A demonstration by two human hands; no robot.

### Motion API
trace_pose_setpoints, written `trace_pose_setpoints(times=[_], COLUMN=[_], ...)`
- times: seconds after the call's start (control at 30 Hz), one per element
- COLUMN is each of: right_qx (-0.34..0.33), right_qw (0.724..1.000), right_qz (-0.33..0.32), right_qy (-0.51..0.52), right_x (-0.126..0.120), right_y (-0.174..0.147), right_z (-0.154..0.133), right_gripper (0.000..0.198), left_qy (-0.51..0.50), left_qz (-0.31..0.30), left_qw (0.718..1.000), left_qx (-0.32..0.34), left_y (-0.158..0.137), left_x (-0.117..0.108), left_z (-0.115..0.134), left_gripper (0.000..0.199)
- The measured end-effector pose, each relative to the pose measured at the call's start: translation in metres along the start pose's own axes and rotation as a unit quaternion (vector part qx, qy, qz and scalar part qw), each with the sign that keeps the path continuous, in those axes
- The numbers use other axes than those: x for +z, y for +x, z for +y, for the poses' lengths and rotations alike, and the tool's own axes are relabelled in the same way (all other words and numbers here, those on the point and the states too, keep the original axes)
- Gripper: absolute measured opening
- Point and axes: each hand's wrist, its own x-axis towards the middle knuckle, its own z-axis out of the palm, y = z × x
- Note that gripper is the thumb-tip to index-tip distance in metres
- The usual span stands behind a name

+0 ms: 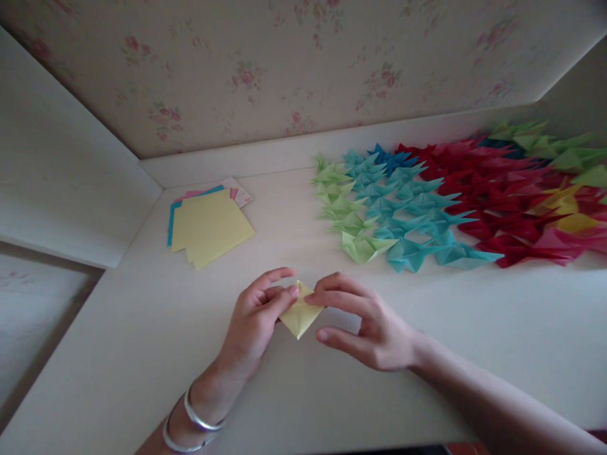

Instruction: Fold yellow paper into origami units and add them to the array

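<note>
A small diamond of folded yellow origami paper (300,316) is between my hands, one point towards me, with creases meeting near its middle. My left hand (256,309) grips its left side, thumb on top and the other fingers partly hidden behind it. From the right, my right hand (367,319) reaches over with its fingertips resting on the paper's upper right part. Its thumb is stretched out apart, just off the lower right edge. Two silver bangles (202,420) circle my left wrist.
Behind my left hand lies a stack of paper squares (213,224), yellow uppermost, with blue, pink and patterned sheets beneath. Rows of folded paper cranes (408,202) in green, turquoise, red and yellow cover the back right of the white table (294,404). A floral wall (265,76) rises behind.
</note>
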Motion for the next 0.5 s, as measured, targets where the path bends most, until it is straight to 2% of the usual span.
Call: trace_pose_setpoints(times=[0.1,0.17,0.23,0.33,0.4,0.5], right_qx=[-0.047,-0.042,0.008,0.127,0.187,0.237], right_qw=[0.997,0.996,0.995,0.988,0.975,0.947], right_qz=[0.045,0.062,0.084,0.079,0.047,0.035], right_qy=[-0.051,-0.055,-0.045,0.026,0.110,0.215], right_x=[0.003,0.005,0.005,0.001,-0.003,-0.006], right_y=[-0.002,-0.003,-0.003,0.000,0.002,0.003], right_z=[0.005,0.006,0.003,-0.004,-0.009,-0.011], right_gripper=[0.023,0.025,0.019,0.020,0.027,0.026], left_qy=[0.027,0.051,0.117,0.266,0.299,0.234], left_qz=[-0.047,-0.109,-0.161,-0.166,-0.167,-0.216], left_qw=[0.998,0.993,0.979,0.940,0.929,0.942], left_qx=[-0.010,-0.008,0.041,0.138,0.143,0.102], left_y=[-0.001,-0.005,-0.009,-0.014,-0.015,-0.013], left_x=[0.000,0.001,0.001,-0.001,-0.003,-0.004], left_z=[0.002,0.003,0.005,0.008,0.010,0.012], left_gripper=[0.018,0.028,0.040,0.036,0.031,0.036])
